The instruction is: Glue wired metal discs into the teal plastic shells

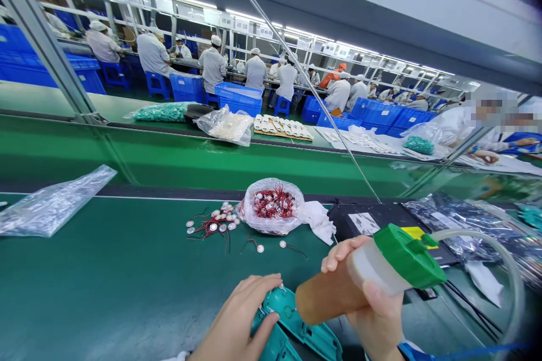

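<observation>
Green conveyor benches run across a long factory hall under white strip lights, and beyond them we see rows of people in white coats and caps working among stacked blue plastic crates. On the far bench lie a wooden tray of small white parts and a transparent bag of teal pieces. To our right, a co-worker's hand rests near another bag.

Our right hand is clamped around a brown cylindrical cartridge, fingers on its upper side and thumb below. It has a translucent white section and a green plastic cap, and a pale flexible hose curves away from the cap. The cartridge is held up in the air above the bench, tilted, just beside our left hand. That hand lies with its fingers together on a teal moulded plastic housing at the bench's near edge; we cannot tell whether it is gripping.

Ahead of us sit a transparent plastic bag of red-wired metal discs, loose discs with red and black leads, and a crumpled white cloth. A flat black case lies to the right.
</observation>
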A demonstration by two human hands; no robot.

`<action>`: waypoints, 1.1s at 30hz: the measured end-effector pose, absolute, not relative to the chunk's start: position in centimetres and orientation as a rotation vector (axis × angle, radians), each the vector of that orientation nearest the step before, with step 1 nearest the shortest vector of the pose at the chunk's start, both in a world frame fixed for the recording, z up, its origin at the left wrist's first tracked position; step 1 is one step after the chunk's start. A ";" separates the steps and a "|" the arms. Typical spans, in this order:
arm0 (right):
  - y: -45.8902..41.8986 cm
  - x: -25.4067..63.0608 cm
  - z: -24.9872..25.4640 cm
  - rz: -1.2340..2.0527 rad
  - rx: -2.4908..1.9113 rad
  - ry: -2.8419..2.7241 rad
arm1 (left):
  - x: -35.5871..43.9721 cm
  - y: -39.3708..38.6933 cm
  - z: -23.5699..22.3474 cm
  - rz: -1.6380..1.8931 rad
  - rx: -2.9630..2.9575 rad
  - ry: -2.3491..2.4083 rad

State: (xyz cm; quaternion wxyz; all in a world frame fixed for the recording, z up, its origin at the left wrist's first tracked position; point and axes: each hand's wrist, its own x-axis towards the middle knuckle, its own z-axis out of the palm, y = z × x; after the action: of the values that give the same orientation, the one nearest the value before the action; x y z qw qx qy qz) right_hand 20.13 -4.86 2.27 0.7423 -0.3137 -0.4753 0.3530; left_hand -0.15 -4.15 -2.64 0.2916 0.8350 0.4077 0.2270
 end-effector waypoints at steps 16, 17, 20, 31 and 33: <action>-4.3 19.8 3.6 0.742 -0.694 -0.861 | -1.6 -3.8 -1.9 0.711 2.318 1.041; -4.3 19.8 3.7 0.740 -0.700 -0.858 | -2.0 -3.5 -1.2 0.674 2.312 1.020; -4.3 19.7 3.9 0.732 -0.712 -0.852 | -3.4 -2.6 1.1 0.516 2.271 0.943; -4.6 21.2 4.6 0.789 -0.727 -0.530 | -4.2 -1.6 2.0 0.178 2.018 1.039; -4.6 21.7 4.9 0.781 -0.749 -0.437 | -4.2 -1.5 1.7 0.184 2.013 1.041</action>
State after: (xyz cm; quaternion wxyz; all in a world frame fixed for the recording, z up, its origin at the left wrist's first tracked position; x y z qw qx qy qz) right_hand 21.72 -4.58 4.95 0.8346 -0.3534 -0.2061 0.3688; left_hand -4.21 -1.54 1.74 0.4206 0.8032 0.4154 0.0736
